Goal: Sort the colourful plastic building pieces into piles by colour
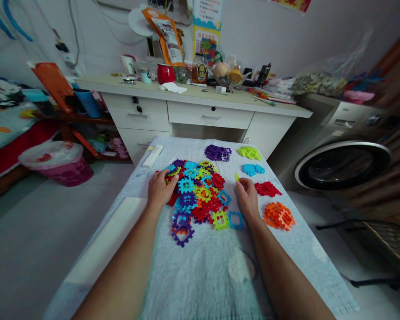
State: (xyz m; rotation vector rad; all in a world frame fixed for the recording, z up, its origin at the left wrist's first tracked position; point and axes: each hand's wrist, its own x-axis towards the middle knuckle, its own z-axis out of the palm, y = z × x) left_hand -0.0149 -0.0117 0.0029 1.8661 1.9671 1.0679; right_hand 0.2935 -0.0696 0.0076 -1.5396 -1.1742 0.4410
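Observation:
A mixed heap of toothed, square plastic building tiles (200, 191) in blue, purple, red, orange and yellow-green lies on the cloth-covered table. My left hand (160, 189) rests at the heap's left edge, thumb and fingers apart, touching tiles there. Just right of the heap, my right hand (247, 195) pinches a small yellow-green tile (237, 177), seen nearly edge-on. Single-colour piles stand beyond and beside that hand: purple tiles (217, 153), yellow-green tiles (250, 153), blue tiles (253, 169), red tiles (268, 189) and orange tiles (279, 216).
A long white box (152, 156) lies at the table's far left. Behind stands a white desk (210, 116) crowded with jars, cups and packets. A washing machine (340, 146) is on the right, near a dark-framed chair (386, 238). A pink bin (58, 166) stands left.

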